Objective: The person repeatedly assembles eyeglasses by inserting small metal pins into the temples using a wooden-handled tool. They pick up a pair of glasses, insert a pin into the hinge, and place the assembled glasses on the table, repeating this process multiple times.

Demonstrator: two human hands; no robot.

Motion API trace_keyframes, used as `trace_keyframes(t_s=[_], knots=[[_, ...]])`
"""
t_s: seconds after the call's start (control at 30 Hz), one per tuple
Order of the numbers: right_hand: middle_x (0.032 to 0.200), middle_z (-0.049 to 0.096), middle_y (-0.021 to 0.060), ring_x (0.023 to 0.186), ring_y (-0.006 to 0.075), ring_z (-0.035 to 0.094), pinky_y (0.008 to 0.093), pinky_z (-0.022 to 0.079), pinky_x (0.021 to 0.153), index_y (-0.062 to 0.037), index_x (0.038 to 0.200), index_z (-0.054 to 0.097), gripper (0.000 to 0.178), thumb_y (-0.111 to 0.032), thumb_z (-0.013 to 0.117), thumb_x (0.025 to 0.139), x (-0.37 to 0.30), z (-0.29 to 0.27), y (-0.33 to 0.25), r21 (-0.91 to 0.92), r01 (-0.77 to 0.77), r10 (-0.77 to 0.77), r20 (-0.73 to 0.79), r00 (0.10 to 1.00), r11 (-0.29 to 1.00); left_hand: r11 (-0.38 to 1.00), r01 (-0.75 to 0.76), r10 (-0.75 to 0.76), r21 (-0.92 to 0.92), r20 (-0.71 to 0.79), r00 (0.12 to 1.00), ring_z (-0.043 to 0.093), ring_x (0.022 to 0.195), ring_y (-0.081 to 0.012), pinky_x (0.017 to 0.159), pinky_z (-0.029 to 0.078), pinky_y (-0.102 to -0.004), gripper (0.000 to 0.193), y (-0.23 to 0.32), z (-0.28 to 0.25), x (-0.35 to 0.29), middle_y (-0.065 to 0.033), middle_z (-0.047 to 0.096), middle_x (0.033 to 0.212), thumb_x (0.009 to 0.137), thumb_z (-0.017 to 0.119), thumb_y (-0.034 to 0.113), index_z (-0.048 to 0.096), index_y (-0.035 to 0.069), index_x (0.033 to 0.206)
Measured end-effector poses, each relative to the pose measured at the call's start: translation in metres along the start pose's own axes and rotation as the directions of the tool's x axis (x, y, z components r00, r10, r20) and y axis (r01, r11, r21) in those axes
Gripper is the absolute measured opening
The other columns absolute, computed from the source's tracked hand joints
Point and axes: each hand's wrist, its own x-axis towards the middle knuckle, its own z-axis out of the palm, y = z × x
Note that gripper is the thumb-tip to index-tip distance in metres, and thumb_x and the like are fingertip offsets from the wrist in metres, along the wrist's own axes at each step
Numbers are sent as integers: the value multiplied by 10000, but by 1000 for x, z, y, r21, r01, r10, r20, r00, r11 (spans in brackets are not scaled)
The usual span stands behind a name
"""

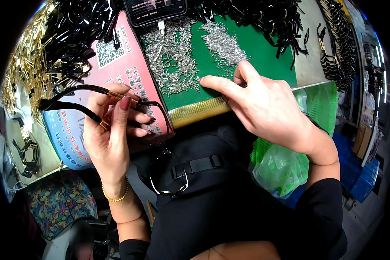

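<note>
My left hand [112, 119] is closed round a black eyeglass frame [164, 113] with gold parts, its thumb and fingers at the hinge end. The two black temples point left, and the rims hang down in front of my dark clothing. No lenses can be made out. My right hand [264, 102] is over the green mat [186, 100], one finger stretched to the edge of a pile of tiny silver screws [171, 65]. Its other fingers curl underneath and are partly hidden. A second, narrower pile of small silver screws [223, 43] lies just beyond this hand.
A phone [156, 11] with a white cable lies at the back. Heaps of black temples [264, 19] and gold temple pieces [32, 56] surround the mat. A pink and blue printed sheet [106, 71] lies left. Yellow edging [199, 112] runs along the front; a green bag [320, 102] hangs right.
</note>
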Motion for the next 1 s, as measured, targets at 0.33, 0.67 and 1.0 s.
trace_keyframes(t_s=[0.33,0.67,1.0], knots=[[884,527,84,586,258,604,375,523,518,-350,1472,537,683,-70,642,858,5,-9,-15,123,-7,1,50,999,992,998,28,-27,-47,38,999,709,753,-128,579,562,-196,174,1,0,0,-113,692,994,1044,549,30,552,-8,1213],[918,523,97,727,251,658,384,526,524,-315,1435,569,650,-81,650,834,32,-4,-30,119,177,-194,158,968,977,943,-240,226,233,84,970,691,690,-149,583,545,-258,78,-9,4,-2,-79,703,1019,989,572,-58,640,-50,1027],[875,511,101,696,258,651,376,507,480,-287,1400,601,635,-58,652,810,37,6,-30,92,214,-215,0,977,972,691,-420,456,589,96,885,709,805,-334,701,555,-380,227,-12,9,-1,-154,702,918,860,654,-112,640,2,1055]])
